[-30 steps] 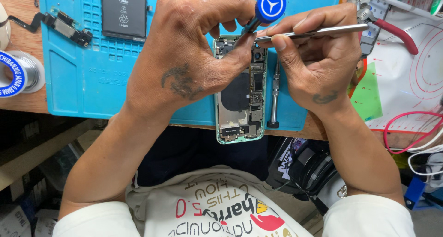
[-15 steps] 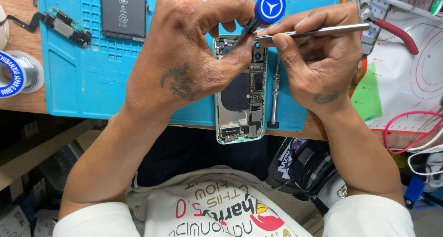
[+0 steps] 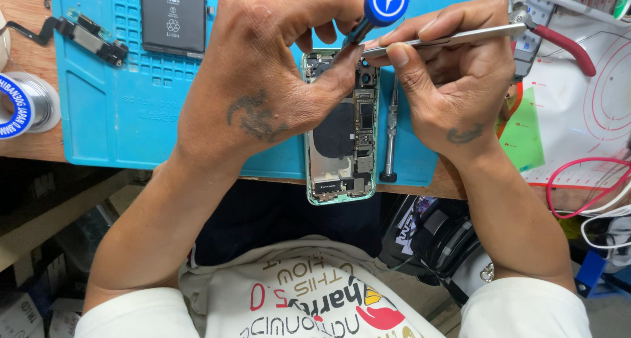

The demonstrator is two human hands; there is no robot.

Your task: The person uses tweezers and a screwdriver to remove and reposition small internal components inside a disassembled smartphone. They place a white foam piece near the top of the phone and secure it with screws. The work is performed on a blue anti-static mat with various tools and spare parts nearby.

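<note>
Head view | left hand [image 3: 263, 95] pinches screwdriver [image 3: 378, 9] | right hand [image 3: 453, 81] pinches tweezers [image 3: 447, 39] | phone [image 3: 342, 134] open at mat's [image 3: 98, 114] near edge (battery [image 3: 173, 16] out, board in).

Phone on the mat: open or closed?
Open. The phone lies with its cover off, circuit board and inner parts showing, under the left hand.

Left hand [image 3: 263, 95]: grips blue-capped screwdriver [image 3: 384, 2], tip down on phone's far end.
Right hand [image 3: 453, 81]: pinches tweezers [image 3: 453, 37], tips at the same spot.
Phone [image 3: 342, 147]: opened, on blue mat [image 3: 112, 114].
Battery [image 3: 174, 16]: far left.
Spare driver [image 3: 390, 134]: just right of phone.
</note>
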